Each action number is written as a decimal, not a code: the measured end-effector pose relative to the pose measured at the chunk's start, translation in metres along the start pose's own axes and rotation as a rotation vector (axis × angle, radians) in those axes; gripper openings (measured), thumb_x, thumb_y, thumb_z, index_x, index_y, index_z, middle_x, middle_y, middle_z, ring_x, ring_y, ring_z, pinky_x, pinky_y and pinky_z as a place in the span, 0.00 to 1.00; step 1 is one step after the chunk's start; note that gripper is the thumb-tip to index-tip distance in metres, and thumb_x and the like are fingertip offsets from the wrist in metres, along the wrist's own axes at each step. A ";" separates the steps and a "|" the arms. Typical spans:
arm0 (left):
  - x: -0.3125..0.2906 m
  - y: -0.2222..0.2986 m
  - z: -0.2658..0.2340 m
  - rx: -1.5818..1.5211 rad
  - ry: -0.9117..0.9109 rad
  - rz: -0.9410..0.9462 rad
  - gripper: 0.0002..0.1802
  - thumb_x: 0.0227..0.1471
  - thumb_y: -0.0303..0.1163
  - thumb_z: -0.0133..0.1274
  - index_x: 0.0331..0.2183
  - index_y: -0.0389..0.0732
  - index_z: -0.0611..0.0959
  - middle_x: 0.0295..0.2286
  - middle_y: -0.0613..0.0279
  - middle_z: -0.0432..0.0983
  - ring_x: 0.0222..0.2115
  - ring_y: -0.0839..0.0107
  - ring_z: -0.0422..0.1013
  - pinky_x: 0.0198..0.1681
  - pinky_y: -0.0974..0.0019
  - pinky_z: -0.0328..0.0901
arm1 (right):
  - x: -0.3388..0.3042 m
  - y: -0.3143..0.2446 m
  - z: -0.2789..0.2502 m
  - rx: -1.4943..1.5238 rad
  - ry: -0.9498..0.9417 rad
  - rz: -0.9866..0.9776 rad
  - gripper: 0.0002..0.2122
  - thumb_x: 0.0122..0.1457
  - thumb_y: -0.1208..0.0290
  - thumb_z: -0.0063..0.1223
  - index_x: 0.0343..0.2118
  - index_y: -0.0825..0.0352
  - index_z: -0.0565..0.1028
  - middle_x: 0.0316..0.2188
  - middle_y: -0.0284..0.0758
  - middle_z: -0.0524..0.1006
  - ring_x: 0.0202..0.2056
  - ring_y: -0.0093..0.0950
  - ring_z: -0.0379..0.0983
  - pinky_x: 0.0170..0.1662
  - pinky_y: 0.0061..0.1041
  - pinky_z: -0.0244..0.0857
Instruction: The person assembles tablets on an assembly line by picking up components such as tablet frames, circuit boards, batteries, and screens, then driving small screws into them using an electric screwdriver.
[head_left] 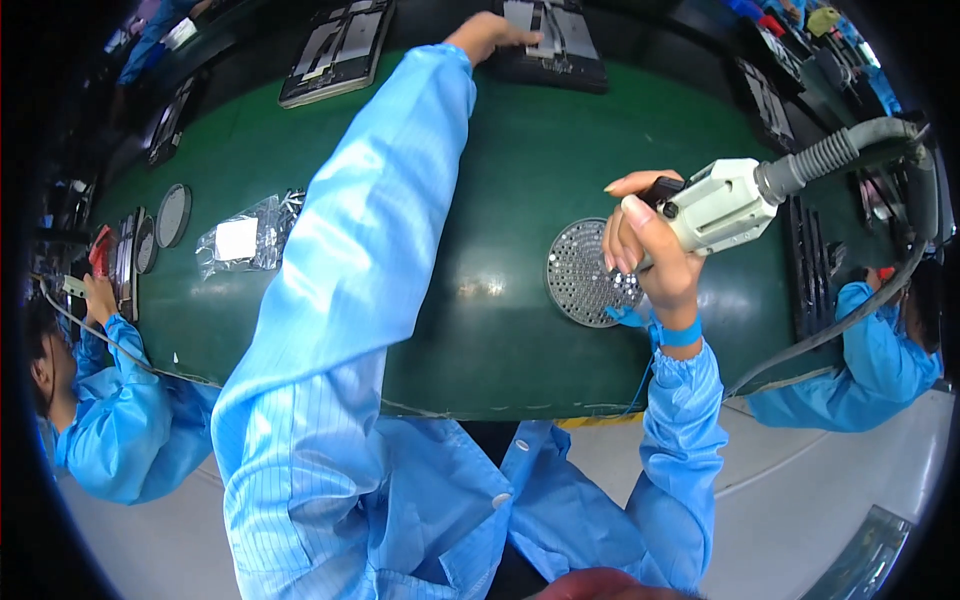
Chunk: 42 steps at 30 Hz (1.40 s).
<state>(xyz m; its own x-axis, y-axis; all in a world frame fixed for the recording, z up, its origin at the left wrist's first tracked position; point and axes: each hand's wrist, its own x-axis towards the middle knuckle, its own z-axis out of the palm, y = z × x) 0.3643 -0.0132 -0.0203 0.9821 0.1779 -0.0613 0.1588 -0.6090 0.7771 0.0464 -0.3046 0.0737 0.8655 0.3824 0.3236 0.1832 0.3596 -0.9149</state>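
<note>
My left arm stretches across the bench, and my left hand point(486, 36) is at the far side. Its fingers lie stretched out over the left part of a dark flat panel assembly point(575, 72) with silvery strips; I see no grip on it. My right hand point(660, 245) is wrapped round a white electric screwdriver point(728, 205) with a black lever, its tip hidden by the hand. A thick ribbed cable point(825, 157) runs from its rear. Below the hand sits a round grey tray point(575, 275) with many small holes and screw-like bits. A blue wrist strap point(680, 333) circles my right wrist.
Another panel assembly point(335, 60) lies at the far left of the green bench point(490, 340). A clear plastic bag point(262, 235) with a white label and round dishes point(173, 215) are on the left. Co-workers in blue sit at both sides; the cable point(850, 325) hangs at right.
</note>
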 end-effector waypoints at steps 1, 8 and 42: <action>0.000 -0.021 -0.027 -0.341 -0.209 -0.084 0.34 0.51 0.50 0.67 0.49 0.30 0.83 0.46 0.51 0.83 0.42 0.57 0.82 0.48 0.57 0.74 | 0.001 0.001 0.008 0.022 -0.041 -0.014 0.08 0.63 0.77 0.54 0.41 0.77 0.75 0.17 0.32 0.71 0.15 0.19 0.64 0.20 0.22 0.63; -0.078 0.086 -0.022 -0.626 -0.004 -0.049 0.08 0.51 0.22 0.62 0.29 0.24 0.82 0.25 0.51 0.78 0.24 0.58 0.77 0.26 0.50 0.75 | 0.003 -0.004 -0.030 -0.222 0.129 -0.012 0.14 0.66 0.71 0.46 0.44 0.81 0.73 0.12 0.28 0.60 0.13 0.21 0.57 0.20 0.26 0.60; -0.343 -0.106 -0.172 0.433 0.221 0.354 0.13 0.48 0.34 0.69 0.32 0.34 0.87 0.27 0.50 0.82 0.26 0.58 0.79 0.31 0.60 0.72 | 0.003 0.014 -0.024 -0.059 0.034 -0.008 0.13 0.65 0.70 0.48 0.43 0.77 0.73 0.14 0.26 0.58 0.15 0.19 0.57 0.21 0.24 0.58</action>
<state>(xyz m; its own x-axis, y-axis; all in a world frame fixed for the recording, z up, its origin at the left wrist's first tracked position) -0.0069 0.1234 0.0263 0.9460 0.0351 0.3223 -0.1017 -0.9117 0.3980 0.0624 -0.3189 0.0556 0.8791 0.3501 0.3234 0.2163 0.3117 -0.9252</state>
